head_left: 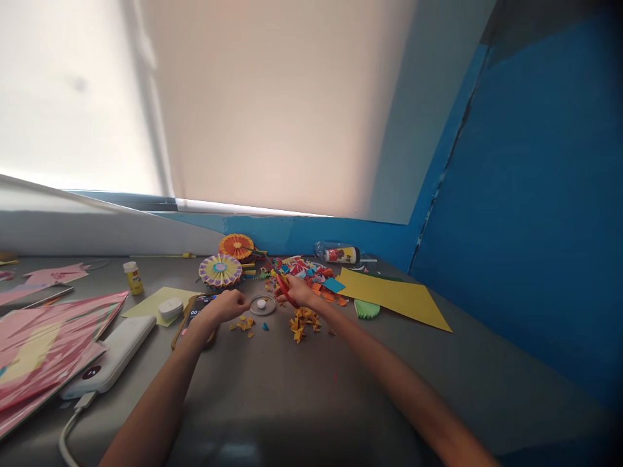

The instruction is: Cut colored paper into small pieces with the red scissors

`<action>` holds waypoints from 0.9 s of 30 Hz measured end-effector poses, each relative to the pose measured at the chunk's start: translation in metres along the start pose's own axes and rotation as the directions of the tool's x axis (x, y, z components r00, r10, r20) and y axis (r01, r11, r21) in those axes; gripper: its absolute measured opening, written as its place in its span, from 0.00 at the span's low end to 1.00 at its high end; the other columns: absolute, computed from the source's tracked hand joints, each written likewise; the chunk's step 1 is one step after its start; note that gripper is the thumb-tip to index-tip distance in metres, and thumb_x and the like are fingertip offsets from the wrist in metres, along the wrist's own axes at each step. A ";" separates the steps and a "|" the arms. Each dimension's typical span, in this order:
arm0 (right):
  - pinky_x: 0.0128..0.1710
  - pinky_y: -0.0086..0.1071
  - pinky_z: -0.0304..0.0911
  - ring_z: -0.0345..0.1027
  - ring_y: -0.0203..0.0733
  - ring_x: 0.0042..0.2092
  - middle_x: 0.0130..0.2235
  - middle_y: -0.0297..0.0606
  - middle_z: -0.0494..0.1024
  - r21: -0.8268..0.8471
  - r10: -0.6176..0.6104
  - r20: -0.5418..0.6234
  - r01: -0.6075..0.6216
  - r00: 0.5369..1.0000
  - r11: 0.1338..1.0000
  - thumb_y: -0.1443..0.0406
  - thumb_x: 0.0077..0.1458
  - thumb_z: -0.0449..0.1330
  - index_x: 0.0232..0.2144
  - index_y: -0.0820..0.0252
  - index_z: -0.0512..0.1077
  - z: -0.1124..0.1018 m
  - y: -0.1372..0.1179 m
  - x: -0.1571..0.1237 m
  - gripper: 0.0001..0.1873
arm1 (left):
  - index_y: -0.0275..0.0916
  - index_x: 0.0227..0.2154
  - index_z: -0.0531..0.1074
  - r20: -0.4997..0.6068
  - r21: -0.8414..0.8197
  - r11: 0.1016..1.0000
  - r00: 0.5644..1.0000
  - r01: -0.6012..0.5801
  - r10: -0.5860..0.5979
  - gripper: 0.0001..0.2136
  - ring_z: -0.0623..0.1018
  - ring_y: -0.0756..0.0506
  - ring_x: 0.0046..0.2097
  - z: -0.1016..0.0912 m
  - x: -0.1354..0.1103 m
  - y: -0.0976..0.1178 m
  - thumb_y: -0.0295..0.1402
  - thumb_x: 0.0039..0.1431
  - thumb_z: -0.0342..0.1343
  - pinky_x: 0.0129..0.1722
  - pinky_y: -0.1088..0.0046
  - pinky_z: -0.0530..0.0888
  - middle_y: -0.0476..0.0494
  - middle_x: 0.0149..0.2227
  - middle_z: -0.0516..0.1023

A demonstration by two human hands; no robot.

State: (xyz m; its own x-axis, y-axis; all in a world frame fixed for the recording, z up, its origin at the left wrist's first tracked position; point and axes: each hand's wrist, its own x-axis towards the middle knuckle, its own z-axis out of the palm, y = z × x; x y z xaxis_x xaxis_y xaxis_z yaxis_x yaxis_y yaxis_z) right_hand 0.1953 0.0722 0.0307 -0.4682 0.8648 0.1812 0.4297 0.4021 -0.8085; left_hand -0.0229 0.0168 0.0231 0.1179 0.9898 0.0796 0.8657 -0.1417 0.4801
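Note:
My right hand (298, 292) is closed round red-handled scissors (283, 287) over the grey table (302, 389). My left hand (228, 305) is curled shut just left of them; what it pinches is too small to make out. Between the hands lies a round clear lid (263, 305) with a white piece in it. Small orange paper scraps (304, 322) are heaped below my right hand, and a few more scraps (244, 323) lie under my left hand. A phone (197, 311) rests beneath my left wrist.
Two folded paper rosettes (221, 270) (236, 246) stand at the back beside a pile of coloured cuttings (304, 267). A yellow sheet (394, 295), a green fan (366, 309), a glue bottle (132, 277), a lying bottle (341, 254), a white power bank (114, 357) and pink papers (43, 344) surround the spot.

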 end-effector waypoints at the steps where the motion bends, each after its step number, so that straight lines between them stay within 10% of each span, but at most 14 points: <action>1: 0.23 0.25 0.58 0.66 0.37 0.28 0.24 0.31 0.69 -0.036 0.005 0.013 -0.004 1.000 0.999 0.69 0.37 0.68 0.24 0.60 0.62 0.005 -0.001 0.009 0.16 | 0.39 0.12 0.56 -0.015 -0.012 1.000 1.000 -0.001 0.001 0.13 0.57 0.52 0.20 0.002 0.000 -0.002 0.36 0.45 0.51 0.23 0.73 0.49 0.53 0.15 0.58; 10: 0.22 0.26 0.44 0.53 0.32 0.24 0.20 0.28 0.60 -0.270 -0.004 0.004 0.005 1.000 0.963 0.71 0.36 0.64 0.19 0.59 0.59 0.033 -0.006 0.041 0.14 | 0.39 0.11 0.58 -0.055 -0.010 0.999 0.998 -0.034 0.033 0.12 0.60 0.51 0.20 0.007 0.001 -0.003 0.33 0.46 0.50 0.23 0.73 0.51 0.51 0.14 0.61; 19: 0.23 0.26 0.44 0.55 0.33 0.25 0.25 0.32 0.63 -0.282 -0.049 -0.239 -0.021 0.970 0.959 0.69 0.47 0.58 0.29 0.60 0.60 -0.012 0.012 0.033 0.08 | 0.39 0.14 0.66 -0.075 0.007 0.998 0.995 -0.063 0.063 0.12 0.68 0.47 0.22 0.012 0.002 0.004 0.35 0.50 0.51 0.24 0.74 0.57 0.46 0.18 0.69; 27: 0.23 0.27 0.53 0.63 0.39 0.28 0.28 0.36 0.71 -0.153 -0.054 -0.316 0.006 0.947 0.988 0.65 0.49 0.58 0.30 0.59 0.64 -0.033 0.018 -0.008 0.06 | 0.38 0.38 0.76 -0.015 -0.238 0.860 0.887 -0.452 0.462 0.11 0.77 0.45 0.34 0.053 0.006 0.047 0.31 0.53 0.54 0.34 0.74 0.69 0.41 0.35 0.79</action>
State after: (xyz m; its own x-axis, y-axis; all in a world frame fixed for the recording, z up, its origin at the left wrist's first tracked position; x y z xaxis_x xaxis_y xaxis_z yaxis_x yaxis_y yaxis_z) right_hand 0.2321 0.0825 0.0328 -0.2229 0.8923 0.3925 0.5398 0.4483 -0.7125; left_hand 0.0445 0.0165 0.0002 0.4970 0.8123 0.3053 0.5756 -0.5719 0.5845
